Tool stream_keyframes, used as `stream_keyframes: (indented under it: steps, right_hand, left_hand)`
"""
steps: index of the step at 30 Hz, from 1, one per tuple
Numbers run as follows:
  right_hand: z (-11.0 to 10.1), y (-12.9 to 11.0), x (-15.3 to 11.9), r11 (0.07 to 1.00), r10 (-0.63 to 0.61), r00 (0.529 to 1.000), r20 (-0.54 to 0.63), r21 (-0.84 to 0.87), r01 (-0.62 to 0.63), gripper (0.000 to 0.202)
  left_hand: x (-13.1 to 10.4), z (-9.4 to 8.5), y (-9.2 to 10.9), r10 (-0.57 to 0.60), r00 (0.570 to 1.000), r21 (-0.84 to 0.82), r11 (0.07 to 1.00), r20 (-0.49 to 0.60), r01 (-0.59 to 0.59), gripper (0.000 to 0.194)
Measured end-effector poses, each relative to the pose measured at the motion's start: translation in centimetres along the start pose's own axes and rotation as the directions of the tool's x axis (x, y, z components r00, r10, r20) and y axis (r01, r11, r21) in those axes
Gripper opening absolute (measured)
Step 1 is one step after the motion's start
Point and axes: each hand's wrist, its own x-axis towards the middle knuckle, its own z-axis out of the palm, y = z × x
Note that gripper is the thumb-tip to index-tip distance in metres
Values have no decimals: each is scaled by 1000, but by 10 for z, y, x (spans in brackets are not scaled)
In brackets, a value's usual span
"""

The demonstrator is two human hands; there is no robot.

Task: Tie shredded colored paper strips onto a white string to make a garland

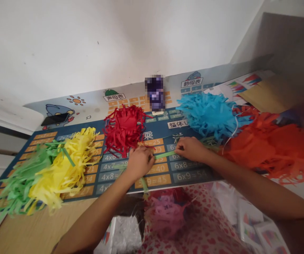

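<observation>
A narrow green paper strip [165, 154] runs between my two hands, low over the printed desk mat. Its left end is pinched by my left hand [140, 160], fingers closed, beside the red paper tassels [125, 125]. My right hand [190, 148] has its fingers closed on the strip's other end, just in front of the blue tassels [207, 113]. More green strip [144, 185] hangs below my left hand toward the mat's front edge. A pink fringed paper bundle [167, 210] lies on my lap.
Yellow tassels [67, 164] and green tassels [26, 178] lie at the left, orange tassels [270, 144] at the right. A dark phone [55, 120] rests at the back left. A blurred-out device [155, 93] stands against the wall. Plastic packets [260, 222] are below the desk at right.
</observation>
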Motion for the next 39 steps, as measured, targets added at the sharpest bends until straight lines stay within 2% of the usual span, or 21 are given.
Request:
stream_keyframes:
  steps: [5, 7, 9, 11, 12, 14, 17, 21, 24, 28, 31, 35, 39]
  right_hand:
    - [-3, -7, -2, 995, -37, 999, -4, -89, 37, 10]
    - [-3, -13, -6, 971, -149, 987, -59, -199, 135, 11]
    - [-1, -19, -12, 892, -326, 941, -90, -360, 275, 15]
    - [1, -24, -17, 798, -467, 882, -67, -461, 388, 17]
    - [2, -26, -19, 766, -510, 859, -49, -480, 427, 18]
    - [3, -29, -21, 732, -555, 832, -21, -488, 476, 24]
    - [5, -30, -18, 717, -572, 820, -10, -492, 494, 32]
    - [4, -25, -9, 751, -535, 843, -46, -483, 450, 23]
    - [1, -23, -7, 759, -526, 851, -11, -459, 463, 22]
    - [-1, -34, -11, 669, -554, 826, 104, -535, 516, 19]
    - [3, -44, -12, 639, -554, 821, 135, -564, 524, 22]
    - [8, -45, -8, 668, -525, 843, 114, -559, 491, 23]
    - [7, -38, -4, 710, -488, 870, 67, -550, 440, 22]
  left_hand:
    - [-1, 0, -3, 17, 1000, -8, 1000, -22, -17, 10]
    - [-2, 1, -6, 129, 989, 14, 992, -77, -129, 12]
    - [-4, 3, -8, 329, 935, 99, 943, -136, -317, 14]
    - [-7, 5, -8, 497, 852, 222, 860, -165, -459, 14]
    - [-8, 5, -7, 539, 826, 270, 830, -166, -487, 14]
    - [-9, 6, -3, 558, 811, 328, 810, -176, -486, 17]
    - [-8, 8, 6, 525, 827, 354, 826, -201, -439, 22]
    - [-6, 11, 13, 494, 842, 377, 838, -215, -395, 24]
    - [-5, 13, 13, 473, 856, 392, 842, -208, -370, 22]
    - [-3, 11, 15, 468, 877, 446, 812, -110, -377, 20]
    - [-2, 10, 22, 442, 893, 458, 813, -83, -360, 21]
    - [-2, 13, 31, 367, 925, 475, 833, -94, -283, 19]
    - [-6, 15, 29, 334, 933, 434, 866, -132, -248, 19]
